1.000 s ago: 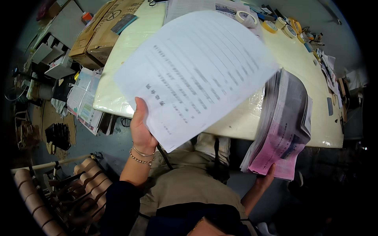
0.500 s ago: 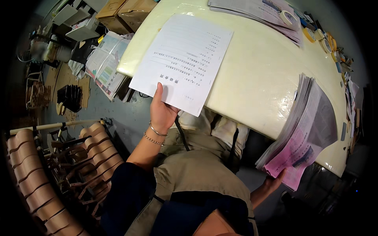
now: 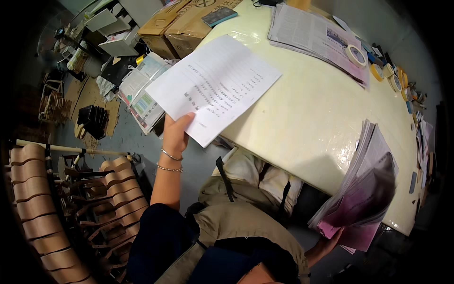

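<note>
A white printed document is pinched at its near corner by my left hand, with the thumb on top. It extends over the table's left edge, its far part bending slightly. My right hand grips a folded stack of newspapers by the lower end, where the pages are pink. That stack slants up over the table's near right side, its outer pages drooping and shaded. Most of my right fingers are hidden behind or under the paper.
The cream-coloured table carries another newspaper pile with a tape roll on it. More tape rolls line the right edge. Cardboard boxes and a tied paper bundle stand left; curved wooden parts fill a rack.
My left hand has moved left with the document, which has turned and now bends. The newspapers in my right hand have folded over, their outer pages darker. The view has shifted slightly.
</note>
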Tool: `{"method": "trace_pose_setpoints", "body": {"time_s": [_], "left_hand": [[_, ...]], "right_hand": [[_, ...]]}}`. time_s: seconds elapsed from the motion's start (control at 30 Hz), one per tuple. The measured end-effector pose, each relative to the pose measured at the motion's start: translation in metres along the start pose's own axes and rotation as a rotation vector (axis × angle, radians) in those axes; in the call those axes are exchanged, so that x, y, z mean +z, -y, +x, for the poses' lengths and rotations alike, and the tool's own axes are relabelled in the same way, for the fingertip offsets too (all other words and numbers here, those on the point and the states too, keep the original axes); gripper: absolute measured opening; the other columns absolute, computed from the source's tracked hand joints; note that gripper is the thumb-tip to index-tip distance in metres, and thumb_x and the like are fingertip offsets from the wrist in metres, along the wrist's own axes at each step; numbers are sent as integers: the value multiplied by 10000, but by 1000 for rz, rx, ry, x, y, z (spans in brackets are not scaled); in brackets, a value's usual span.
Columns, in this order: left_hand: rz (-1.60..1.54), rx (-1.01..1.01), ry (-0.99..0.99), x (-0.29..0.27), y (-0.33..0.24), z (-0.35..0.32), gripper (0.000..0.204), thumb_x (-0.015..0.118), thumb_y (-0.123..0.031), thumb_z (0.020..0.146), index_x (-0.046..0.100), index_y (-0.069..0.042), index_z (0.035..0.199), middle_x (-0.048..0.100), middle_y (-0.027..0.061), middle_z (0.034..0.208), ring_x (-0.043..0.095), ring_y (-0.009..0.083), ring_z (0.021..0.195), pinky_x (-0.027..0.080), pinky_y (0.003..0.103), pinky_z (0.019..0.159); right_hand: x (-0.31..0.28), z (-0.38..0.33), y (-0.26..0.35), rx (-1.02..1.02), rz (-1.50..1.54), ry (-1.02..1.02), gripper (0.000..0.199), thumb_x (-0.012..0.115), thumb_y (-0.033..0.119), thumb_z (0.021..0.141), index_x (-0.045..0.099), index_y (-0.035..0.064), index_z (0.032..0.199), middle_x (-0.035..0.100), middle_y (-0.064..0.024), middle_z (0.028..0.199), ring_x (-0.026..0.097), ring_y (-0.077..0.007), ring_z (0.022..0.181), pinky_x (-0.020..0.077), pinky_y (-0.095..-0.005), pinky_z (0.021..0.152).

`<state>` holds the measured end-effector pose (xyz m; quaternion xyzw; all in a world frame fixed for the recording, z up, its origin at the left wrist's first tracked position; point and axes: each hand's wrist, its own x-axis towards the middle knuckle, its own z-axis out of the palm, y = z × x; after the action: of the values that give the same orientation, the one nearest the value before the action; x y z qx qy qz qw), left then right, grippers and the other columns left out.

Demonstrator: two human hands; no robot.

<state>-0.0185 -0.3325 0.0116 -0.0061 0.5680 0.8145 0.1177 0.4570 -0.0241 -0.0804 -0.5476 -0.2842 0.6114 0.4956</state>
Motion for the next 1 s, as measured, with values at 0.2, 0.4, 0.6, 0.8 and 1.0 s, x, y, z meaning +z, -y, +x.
{"method": "trace_pose_setpoints", "body": {"time_s": [0.2,0.4,0.6,0.8,1.0], "left_hand": [[-412,129,88,-56,-39,71,296,535,36,858,498,21,1151,624,97,982,663,180,780,583,239,595],[-494,458,190,-49,-96,185,269,509,45,881,515,54,1149,623,134,1058,656,205,871,587,267,711],[-374,103,107,57,-83,358,296,567,-10,890,493,59,1168,596,132,1089,609,225,981,570,320,803],[-17,-82,50,112,6,257,565,646,-147,861,375,-68,1350,476,133,1241,537,170,1007,360,415,1031],[-82,-952,1217,211,44,29,543,407,-329,985,337,65,1352,440,285,1321,459,345,1247,410,401,1032]], "right_hand": [[-9,0,-5,-46,61,-120,637,623,376,875,411,34,1369,494,-124,1320,503,-293,1152,430,-461,911],[-33,30,-12,9,31,149,607,626,363,875,430,43,1353,517,-116,1291,527,-292,1127,446,-453,906],[-43,0,-21,-8,124,41,623,632,328,874,403,9,1358,487,-126,1311,513,-281,1146,425,-429,951],[-21,-18,43,79,81,247,496,557,322,929,458,19,1308,559,-90,1252,553,-214,1126,436,-381,979],[44,-44,116,125,302,154,400,522,254,950,497,-15,1244,624,-153,1120,652,-257,947,581,-376,774]]}}
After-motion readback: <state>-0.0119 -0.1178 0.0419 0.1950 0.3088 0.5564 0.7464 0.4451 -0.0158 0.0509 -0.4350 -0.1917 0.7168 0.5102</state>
